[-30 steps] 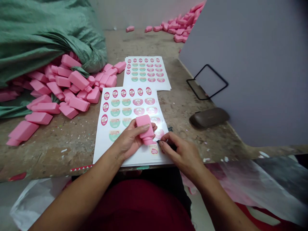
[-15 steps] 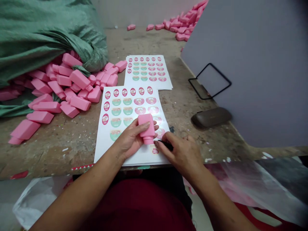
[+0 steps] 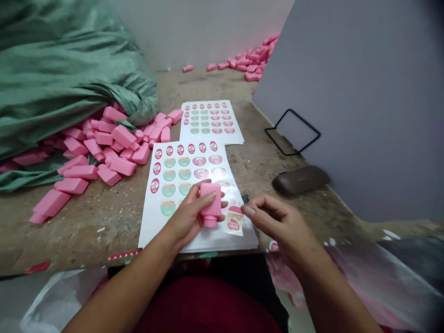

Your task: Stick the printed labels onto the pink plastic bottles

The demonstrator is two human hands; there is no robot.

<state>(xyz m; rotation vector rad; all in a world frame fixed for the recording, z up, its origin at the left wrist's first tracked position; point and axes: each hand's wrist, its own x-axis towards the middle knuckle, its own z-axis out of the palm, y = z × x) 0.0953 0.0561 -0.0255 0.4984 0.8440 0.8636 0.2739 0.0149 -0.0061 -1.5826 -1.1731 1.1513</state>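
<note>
My left hand (image 3: 190,212) is wrapped round a small pink plastic bottle (image 3: 211,201), its neck turned towards me. The bottle is over the front sheet of stickers (image 3: 149,226), which carries rows of pink and green labels. Just right of the bottle, my right hand (image 3: 279,218) pinches the upper corner of a peeled sticker (image 3: 235,223) between thumb and forefinger. That sticker is cream and pink with lettering, and it hangs above the sheet's right side. My curled other fingers on the right hide anything that may lie behind them.
Many pink bottles (image 3: 123,136) spill from a green sack (image 3: 79,69) at the left. A second sticker sheet (image 3: 211,138) lies behind the first. To the right are a brown case (image 3: 300,180), a black wire frame (image 3: 319,134) and a grey panel (image 3: 364,115). More bottles (image 3: 255,60) are heaped at the back.
The cream and pink sticker has come up off the sheet into my right hand, which has drawn to the right. A black object seen at that hand is now out of sight. The view has tilted upwards.
</note>
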